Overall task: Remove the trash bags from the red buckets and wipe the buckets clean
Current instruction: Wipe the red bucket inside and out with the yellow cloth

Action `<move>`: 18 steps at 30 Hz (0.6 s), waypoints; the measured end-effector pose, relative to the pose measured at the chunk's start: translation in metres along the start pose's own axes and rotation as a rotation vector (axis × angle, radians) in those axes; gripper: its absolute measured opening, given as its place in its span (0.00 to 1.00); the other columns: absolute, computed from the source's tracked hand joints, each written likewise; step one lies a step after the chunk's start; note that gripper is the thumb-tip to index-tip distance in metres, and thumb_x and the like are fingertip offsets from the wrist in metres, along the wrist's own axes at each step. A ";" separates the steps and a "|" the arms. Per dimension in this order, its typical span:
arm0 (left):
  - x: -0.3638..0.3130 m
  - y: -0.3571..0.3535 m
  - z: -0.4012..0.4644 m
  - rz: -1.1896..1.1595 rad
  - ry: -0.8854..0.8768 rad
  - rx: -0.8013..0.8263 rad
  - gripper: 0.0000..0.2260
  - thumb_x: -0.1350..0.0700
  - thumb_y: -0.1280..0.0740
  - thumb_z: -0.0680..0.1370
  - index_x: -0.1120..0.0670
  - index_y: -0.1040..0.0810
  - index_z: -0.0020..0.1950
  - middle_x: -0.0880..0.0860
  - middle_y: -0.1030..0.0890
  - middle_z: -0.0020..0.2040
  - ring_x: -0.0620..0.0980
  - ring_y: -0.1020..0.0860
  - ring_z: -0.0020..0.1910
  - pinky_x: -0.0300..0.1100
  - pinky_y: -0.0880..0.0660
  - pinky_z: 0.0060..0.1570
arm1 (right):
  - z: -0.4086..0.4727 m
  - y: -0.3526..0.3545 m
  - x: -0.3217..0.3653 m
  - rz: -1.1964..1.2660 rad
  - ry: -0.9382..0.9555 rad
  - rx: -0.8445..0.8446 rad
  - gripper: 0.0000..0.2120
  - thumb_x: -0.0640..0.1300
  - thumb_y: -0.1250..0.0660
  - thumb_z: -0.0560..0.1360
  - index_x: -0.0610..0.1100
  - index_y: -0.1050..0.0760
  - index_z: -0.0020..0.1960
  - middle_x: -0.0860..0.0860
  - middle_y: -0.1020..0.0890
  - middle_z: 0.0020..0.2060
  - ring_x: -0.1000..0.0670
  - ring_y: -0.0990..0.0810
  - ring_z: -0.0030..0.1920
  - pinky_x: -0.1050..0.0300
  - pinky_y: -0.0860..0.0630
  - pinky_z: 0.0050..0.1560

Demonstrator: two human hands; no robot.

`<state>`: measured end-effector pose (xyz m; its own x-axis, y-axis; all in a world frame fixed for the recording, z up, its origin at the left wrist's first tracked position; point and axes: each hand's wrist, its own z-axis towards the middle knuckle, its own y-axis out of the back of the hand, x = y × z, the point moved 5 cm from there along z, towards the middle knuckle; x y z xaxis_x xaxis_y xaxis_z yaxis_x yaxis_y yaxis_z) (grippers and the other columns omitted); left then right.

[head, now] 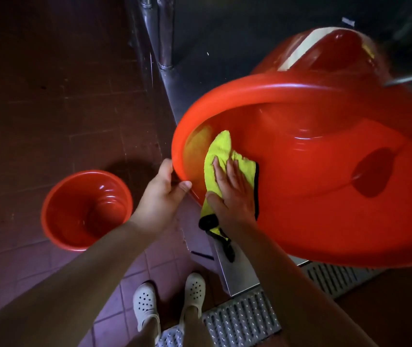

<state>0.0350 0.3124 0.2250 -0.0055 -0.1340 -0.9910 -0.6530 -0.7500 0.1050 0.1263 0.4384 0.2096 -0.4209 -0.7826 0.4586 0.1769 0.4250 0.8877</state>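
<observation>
Inside the tilted red bucket [312,171], mouth facing the person, the right hand [232,194] presses a yellow cloth [221,156] flat, fingers spread, against the near wall; the left hand [162,196] pinches the rim just left of it.

The big bucket [325,196] is glossy red plastic, smooth with shiny highlights, rim gripped by the left hand [161,196]. Under the right hand's [232,194] flat palm is a fuzzy yellow-green cloth [221,159], matt terry look, black stitched edge. Left of the grip, a smaller bucket [86,209], same slick plastic. Floor tiles [49,96] dull matt; metal legs [162,33] and floor grate [242,319] below the grip have a brushed sheen.
</observation>
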 end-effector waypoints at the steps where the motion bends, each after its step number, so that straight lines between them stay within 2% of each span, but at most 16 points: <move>1: -0.003 0.004 0.001 0.032 -0.019 -0.010 0.12 0.63 0.35 0.77 0.46 0.32 0.50 0.43 0.24 0.43 0.32 0.26 0.41 0.29 0.29 0.46 | 0.002 0.003 -0.003 0.001 0.027 0.003 0.32 0.56 0.50 0.72 0.61 0.55 0.74 0.49 0.47 0.76 0.51 0.53 0.76 0.56 0.55 0.73; 2: -0.005 0.007 0.003 0.038 -0.027 -0.022 0.12 0.62 0.35 0.77 0.46 0.32 0.49 0.43 0.24 0.42 0.33 0.25 0.41 0.30 0.29 0.47 | 0.008 0.006 -0.007 -0.018 0.053 0.000 0.32 0.55 0.50 0.71 0.59 0.52 0.74 0.48 0.45 0.76 0.50 0.51 0.76 0.55 0.52 0.73; 4: -0.008 0.015 0.007 0.006 -0.021 -0.030 0.11 0.60 0.34 0.77 0.44 0.30 0.49 0.43 0.23 0.41 0.39 0.24 0.44 0.40 0.24 0.49 | 0.029 0.015 -0.020 -0.069 0.063 -0.021 0.32 0.53 0.48 0.70 0.55 0.46 0.75 0.45 0.41 0.75 0.46 0.46 0.75 0.52 0.46 0.72; 5: -0.012 0.019 0.008 0.013 -0.028 -0.031 0.11 0.60 0.35 0.77 0.43 0.30 0.48 0.43 0.23 0.40 0.40 0.23 0.43 0.42 0.23 0.48 | 0.042 0.019 -0.027 -0.090 0.036 -0.024 0.32 0.53 0.47 0.70 0.54 0.43 0.75 0.45 0.40 0.74 0.45 0.44 0.75 0.51 0.44 0.72; 6: -0.017 0.023 0.010 0.043 -0.050 -0.035 0.11 0.61 0.35 0.77 0.44 0.31 0.48 0.42 0.23 0.39 0.38 0.24 0.42 0.39 0.24 0.47 | 0.055 0.023 -0.036 -0.110 -0.003 -0.019 0.32 0.52 0.46 0.70 0.54 0.42 0.75 0.45 0.39 0.74 0.46 0.43 0.75 0.51 0.43 0.72; 8: -0.032 0.031 0.015 0.083 -0.125 -0.034 0.12 0.62 0.36 0.78 0.44 0.31 0.50 0.41 0.24 0.41 0.34 0.26 0.41 0.32 0.27 0.46 | 0.084 0.033 -0.053 -0.164 -0.088 0.014 0.33 0.52 0.46 0.70 0.56 0.43 0.75 0.47 0.41 0.75 0.47 0.43 0.75 0.53 0.44 0.72; 11: -0.050 0.042 0.024 0.118 -0.200 -0.026 0.12 0.56 0.37 0.76 0.41 0.33 0.56 0.41 0.23 0.46 0.39 0.24 0.47 0.36 0.28 0.53 | 0.119 0.047 -0.078 -0.224 -0.235 0.098 0.30 0.52 0.45 0.76 0.59 0.49 0.75 0.51 0.47 0.76 0.51 0.49 0.76 0.54 0.49 0.74; 12: -0.052 0.044 0.027 0.130 -0.202 -0.033 0.11 0.55 0.37 0.77 0.42 0.33 0.55 0.42 0.23 0.46 0.42 0.24 0.46 0.38 0.27 0.52 | 0.126 0.049 -0.083 -0.245 -0.262 0.118 0.30 0.52 0.45 0.77 0.60 0.51 0.76 0.53 0.48 0.77 0.52 0.51 0.76 0.53 0.51 0.74; 14: -0.051 0.046 0.030 0.116 -0.204 -0.071 0.11 0.59 0.36 0.78 0.45 0.33 0.53 0.43 0.24 0.44 0.39 0.24 0.42 0.33 0.27 0.47 | 0.134 0.048 -0.087 -0.285 -0.274 0.134 0.29 0.56 0.47 0.77 0.61 0.54 0.75 0.54 0.50 0.77 0.53 0.53 0.76 0.52 0.53 0.74; 16: -0.036 0.040 0.027 0.038 -0.145 -0.085 0.12 0.62 0.35 0.77 0.47 0.34 0.51 0.43 0.24 0.45 0.35 0.23 0.41 0.30 0.27 0.45 | 0.137 0.044 -0.087 -0.300 -0.280 0.144 0.28 0.61 0.49 0.78 0.62 0.55 0.75 0.55 0.51 0.77 0.53 0.55 0.76 0.52 0.55 0.74; 18: -0.008 0.025 0.020 -0.022 0.005 -0.024 0.13 0.64 0.34 0.76 0.48 0.35 0.50 0.45 0.23 0.47 0.40 0.21 0.46 0.35 0.25 0.48 | 0.138 0.043 -0.084 -0.308 -0.293 0.154 0.28 0.62 0.51 0.78 0.62 0.55 0.75 0.55 0.52 0.77 0.52 0.56 0.76 0.52 0.57 0.73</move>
<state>0.0037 0.3081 0.2337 0.0130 -0.1203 -0.9927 -0.6343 -0.7684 0.0848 0.0466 0.5850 0.2042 -0.6716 -0.7305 0.1235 -0.1208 0.2725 0.9546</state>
